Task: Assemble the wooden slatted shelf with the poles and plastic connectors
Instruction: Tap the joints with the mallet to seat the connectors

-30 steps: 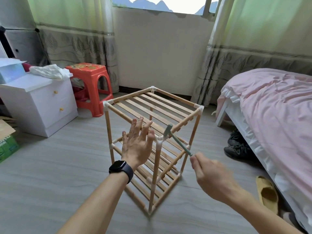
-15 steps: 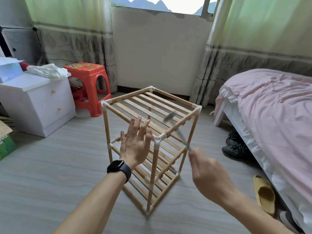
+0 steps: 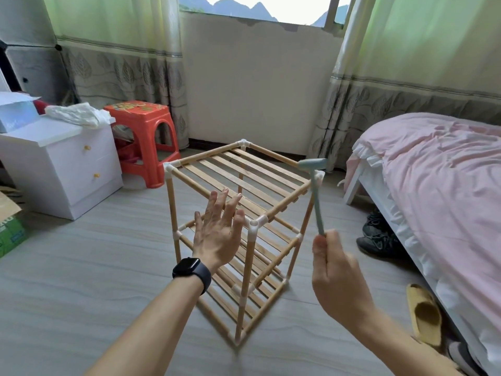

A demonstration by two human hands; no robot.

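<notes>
A three-tier wooden slatted shelf (image 3: pixel 245 183) stands upright on the floor, its poles joined by white plastic connectors (image 3: pixel 257 223). My left hand (image 3: pixel 219 234), a black watch on its wrist, lies flat with straight fingers against the near edge of the top tier. My right hand (image 3: pixel 334 270) grips the handle of a small pale-green plastic hammer (image 3: pixel 314 185). The hammer's head sits raised just above the top right corner connector (image 3: pixel 320 174).
A white drawer cabinet (image 3: pixel 62 164) and a red plastic stool (image 3: pixel 143 137) stand to the left. A bed with a pink cover (image 3: pixel 439 180) fills the right side, with black shoes (image 3: pixel 379 237) and a yellow slipper (image 3: pixel 424 313) on the floor beside it.
The hammer has swung from the near front corner connector up and over to the right corner of the top tier. My left hand has stayed on the top tier's edge.
</notes>
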